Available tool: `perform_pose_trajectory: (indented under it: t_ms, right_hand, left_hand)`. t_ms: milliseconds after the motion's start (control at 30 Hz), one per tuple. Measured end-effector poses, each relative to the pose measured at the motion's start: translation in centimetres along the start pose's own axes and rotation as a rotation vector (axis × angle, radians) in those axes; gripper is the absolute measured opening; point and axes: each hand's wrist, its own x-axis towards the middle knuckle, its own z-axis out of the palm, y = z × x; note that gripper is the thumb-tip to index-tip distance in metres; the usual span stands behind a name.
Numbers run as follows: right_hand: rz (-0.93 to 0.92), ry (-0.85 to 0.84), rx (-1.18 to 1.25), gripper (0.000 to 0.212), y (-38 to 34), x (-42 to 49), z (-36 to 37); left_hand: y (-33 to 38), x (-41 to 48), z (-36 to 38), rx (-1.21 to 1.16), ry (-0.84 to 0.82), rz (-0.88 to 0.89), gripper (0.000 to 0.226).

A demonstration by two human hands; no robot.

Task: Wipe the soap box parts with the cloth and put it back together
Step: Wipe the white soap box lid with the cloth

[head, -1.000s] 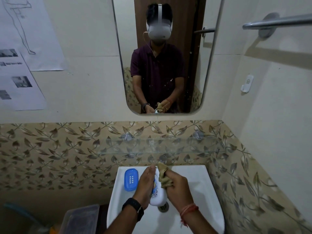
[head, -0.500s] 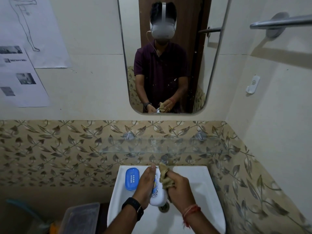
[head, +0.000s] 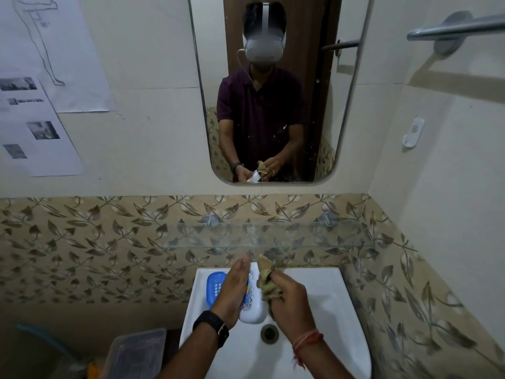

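Over the white sink [head: 328, 310], my left hand [head: 233, 291] holds a white soap box part [head: 252, 307] with a printed pattern, standing on its edge. My right hand [head: 289, 299] grips a crumpled tan cloth [head: 267, 283] and holds it against the right side of that part. A blue slotted soap box part [head: 214, 288] lies on the sink's back left rim, partly hidden behind my left hand.
A glass shelf [head: 267, 236] juts out from the tiled wall just above the sink. The drain [head: 269, 333] sits below my hands. A clear plastic container [head: 136, 354] stands to the sink's left. A mirror [head: 273, 91] hangs above, and a towel bar [head: 459, 26] at upper right.
My hands stay together over the sink with the cloth on the white part. The cloth and my right hand have shifted slightly along it; the camera has tilted a little.
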Motion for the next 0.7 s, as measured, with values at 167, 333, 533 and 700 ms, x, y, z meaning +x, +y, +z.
perform_pose_trajectory:
  t_ms: [167, 333, 533, 700]
  right_hand:
    - [0.23, 0.106, 0.134, 0.043, 0.6, -4.8, 2.6]
    - [0.049, 0.095, 0.017, 0.045, 0.3, -6.3, 1.2]
    - [0.115, 0.044, -0.013, 0.04, 0.8, -0.7, -0.3]
    - [0.087, 0.059, -0.007, 0.051, 1.1, -6.3, 1.5]
  left_hand:
    - [0.1, 0.8, -0.7, -0.038, 0.12, -0.011, 0.061]
    - [-0.8, -0.3, 0.1, 0.1, 0.021, 0.01, 0.052]
    - [-1.6, -0.4, 1.0, 0.048, -0.001, -0.046, 0.058]
    - [-0.5, 0.1, 1.4, -0.089, 0.17, -0.076, 0.055]
